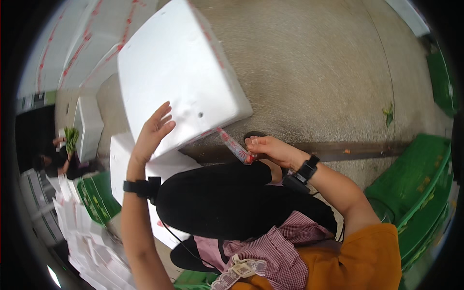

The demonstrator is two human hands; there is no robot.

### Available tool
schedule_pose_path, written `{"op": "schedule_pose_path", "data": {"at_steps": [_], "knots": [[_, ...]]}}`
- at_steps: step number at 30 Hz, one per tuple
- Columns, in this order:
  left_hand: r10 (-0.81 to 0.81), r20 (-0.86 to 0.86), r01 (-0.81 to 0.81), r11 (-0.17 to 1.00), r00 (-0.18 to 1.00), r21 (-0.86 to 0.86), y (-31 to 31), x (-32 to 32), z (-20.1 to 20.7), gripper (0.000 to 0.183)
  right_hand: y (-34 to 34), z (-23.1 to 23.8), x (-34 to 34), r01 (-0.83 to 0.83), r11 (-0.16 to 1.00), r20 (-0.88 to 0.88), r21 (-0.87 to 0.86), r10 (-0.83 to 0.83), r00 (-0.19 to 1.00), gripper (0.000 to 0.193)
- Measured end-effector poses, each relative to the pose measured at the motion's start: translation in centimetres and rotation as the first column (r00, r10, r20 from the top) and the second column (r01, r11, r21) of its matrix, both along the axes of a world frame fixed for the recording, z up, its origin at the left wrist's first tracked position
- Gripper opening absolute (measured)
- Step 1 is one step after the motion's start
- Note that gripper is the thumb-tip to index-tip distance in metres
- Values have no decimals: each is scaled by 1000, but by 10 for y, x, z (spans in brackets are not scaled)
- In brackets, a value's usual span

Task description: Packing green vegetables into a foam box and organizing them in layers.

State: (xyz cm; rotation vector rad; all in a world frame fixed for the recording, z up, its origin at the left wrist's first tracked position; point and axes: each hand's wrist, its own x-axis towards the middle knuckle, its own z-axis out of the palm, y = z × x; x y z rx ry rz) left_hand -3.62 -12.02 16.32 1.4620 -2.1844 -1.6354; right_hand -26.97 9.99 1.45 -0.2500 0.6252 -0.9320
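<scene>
Your right grip [270,149] is closed, pinching a clear, red-marked tape strip [234,145] that runs to the near edge of a white foam box [166,63]. Your left grip [152,136] is empty and loosely spread over that box's top; whether it touches, you cannot tell. Green crates [406,179] stand to your right on the concrete floor [314,72].

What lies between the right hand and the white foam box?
In the head view, a clear strip with red markings, probably tape, runs from the right hand toward the white foam box.
</scene>
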Motion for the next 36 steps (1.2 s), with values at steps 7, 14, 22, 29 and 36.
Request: {"op": "schedule_pose_path", "data": {"at_steps": [7,14,22,29,36], "knots": [[-101,305,198,931,947,-307,47,41,99,68,3,112,49,-293,931,-388,-217,193,901,17],[-152,72,168,919,986,-356,150,110,98,68,16,203,134,-623,499,-797,-603,-353,489,12],[379,-330,-480,819,864,-315,205,160,58,28,-22,281,208,-382,-16,-275,-924,-665,694,12],[614,-710,-934,299,345,-196,183,240,76,18,-108,311,236,-764,86,-421,-640,-871,255,27],[675,-719,-975,3,167,-224,202,329,77,24,-193,215,264,-994,26,-702,-104,-710,55,30]]}}
